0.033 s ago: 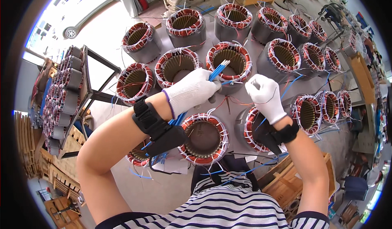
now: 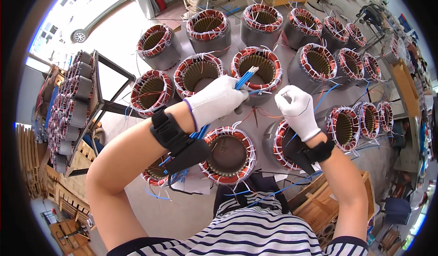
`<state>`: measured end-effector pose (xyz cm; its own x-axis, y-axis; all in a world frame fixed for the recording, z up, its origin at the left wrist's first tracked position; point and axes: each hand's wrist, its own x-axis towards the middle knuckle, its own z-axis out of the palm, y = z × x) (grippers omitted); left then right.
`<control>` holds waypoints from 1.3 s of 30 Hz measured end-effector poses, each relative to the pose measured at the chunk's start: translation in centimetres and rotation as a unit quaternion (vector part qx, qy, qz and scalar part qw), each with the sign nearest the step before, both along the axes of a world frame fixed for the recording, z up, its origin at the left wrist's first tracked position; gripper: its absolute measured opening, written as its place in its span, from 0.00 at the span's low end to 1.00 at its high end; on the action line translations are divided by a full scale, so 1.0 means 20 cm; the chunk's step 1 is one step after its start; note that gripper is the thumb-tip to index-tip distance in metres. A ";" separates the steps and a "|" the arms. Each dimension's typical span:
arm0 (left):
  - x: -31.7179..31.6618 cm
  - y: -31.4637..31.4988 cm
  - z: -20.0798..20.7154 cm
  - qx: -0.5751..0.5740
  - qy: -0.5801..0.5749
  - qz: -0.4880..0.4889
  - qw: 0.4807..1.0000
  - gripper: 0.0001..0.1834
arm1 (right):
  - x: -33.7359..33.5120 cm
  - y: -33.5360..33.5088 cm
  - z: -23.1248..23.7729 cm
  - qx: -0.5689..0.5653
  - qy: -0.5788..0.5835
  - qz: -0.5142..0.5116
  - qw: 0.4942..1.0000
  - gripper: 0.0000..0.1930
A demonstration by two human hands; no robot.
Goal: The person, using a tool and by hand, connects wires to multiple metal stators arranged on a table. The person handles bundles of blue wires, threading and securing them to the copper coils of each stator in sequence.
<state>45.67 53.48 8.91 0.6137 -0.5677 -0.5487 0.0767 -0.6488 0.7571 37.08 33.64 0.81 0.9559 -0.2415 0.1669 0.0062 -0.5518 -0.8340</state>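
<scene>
Left hand (image 2: 219,101) grips blue sleeving (image 2: 246,78) tight; right hand (image 2: 296,110) is fisted, contents unclear. Copper-wound stators (image 2: 256,64) crowd the surface (image 2: 182,205); red canister (image 2: 159,1) upper left.

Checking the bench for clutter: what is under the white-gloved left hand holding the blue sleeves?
The left hand grips blue sleeves above grey table among copper-wound stators. Whatever lies directly beneath the glove is hidden.

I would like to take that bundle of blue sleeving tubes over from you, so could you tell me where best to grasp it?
Probably best at the free upper ends of the bundle of blue sleeving tubes, coming from the far side over the stator. The left hand has its grip closed around the middle, and the lower lengths run hidden under the wrist, so only those splayed tips stand clear.
</scene>
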 end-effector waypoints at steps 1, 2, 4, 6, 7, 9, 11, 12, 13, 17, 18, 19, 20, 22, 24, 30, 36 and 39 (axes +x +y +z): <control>0.01 -0.01 -0.01 -0.002 -0.004 0.000 1.000 0.12 | -0.01 0.00 -0.02 0.000 -0.029 -0.004 1.000 0.06; 0.02 -0.03 -0.03 0.007 -0.010 -0.006 1.000 0.12 | -0.03 0.01 -0.04 0.001 -0.029 -0.002 1.000 0.06; 0.00 -0.06 -0.06 0.009 -0.022 -0.029 0.999 0.13 | -0.04 0.01 -0.06 0.032 -0.027 -0.015 0.999 0.04; -0.02 -0.12 -0.09 0.010 -0.057 -0.051 0.997 0.14 | -0.05 0.00 -0.09 -0.012 -0.069 -0.006 0.998 0.03; -0.01 -0.11 -0.20 -0.005 -0.120 -0.063 0.991 0.13 | -0.05 0.02 -0.10 -0.054 -0.112 0.009 0.992 0.03; -0.01 -0.17 -0.24 0.005 -0.151 -0.069 0.986 0.13 | -0.06 0.01 -0.10 -0.073 -0.112 0.001 0.991 0.03; -0.03 -0.21 -0.28 0.010 -0.181 -0.068 0.981 0.13 | -0.06 0.01 -0.08 -0.149 -0.153 0.031 0.976 0.04; -0.04 -0.22 -0.30 0.015 -0.210 -0.066 0.975 0.13 | -0.06 0.01 -0.06 -0.148 -0.154 0.031 0.976 0.04; -0.04 -0.22 -0.30 0.016 -0.211 -0.067 0.975 0.13 | -0.05 0.01 -0.05 -0.168 -0.137 0.024 0.976 0.07; -0.04 -0.22 -0.29 0.001 -0.250 -0.063 0.966 0.13 | -0.04 -0.01 -0.04 -0.217 -0.083 0.041 0.972 0.14; -0.05 -0.22 -0.29 0.002 -0.249 -0.067 0.966 0.13 | -0.03 -0.02 -0.04 -0.217 -0.084 0.040 0.972 0.14; -0.05 -0.22 -0.29 0.002 -0.250 -0.066 0.966 0.13 | -0.01 -0.03 -0.05 -0.218 -0.085 0.062 0.970 0.13; -0.06 -0.23 -0.30 -0.001 -0.260 -0.059 0.964 0.12 | 0.00 -0.03 -0.06 -0.219 -0.087 0.085 0.968 0.11; -0.07 -0.23 -0.30 -0.004 -0.271 -0.050 0.961 0.12 | 0.01 -0.04 -0.05 -0.213 -0.065 0.082 0.971 0.09; -0.07 -0.25 -0.30 -0.008 -0.280 -0.018 0.960 0.11 | 0.03 -0.05 -0.06 -0.209 -0.042 0.080 0.974 0.08; -0.11 -0.13 -0.31 -0.050 -0.322 -0.031 0.945 0.12 | 0.07 0.01 -0.10 -0.251 0.004 0.110 0.962 0.13; -0.13 -0.24 -0.33 -0.017 -0.285 -0.018 0.958 0.12 | 0.06 -0.11 -0.16 0.200 0.084 0.081 0.973 0.10; -0.17 -0.16 -0.32 -0.015 -0.280 -0.026 0.960 0.13 | 0.05 -0.05 -0.05 0.178 0.206 0.112 0.956 0.10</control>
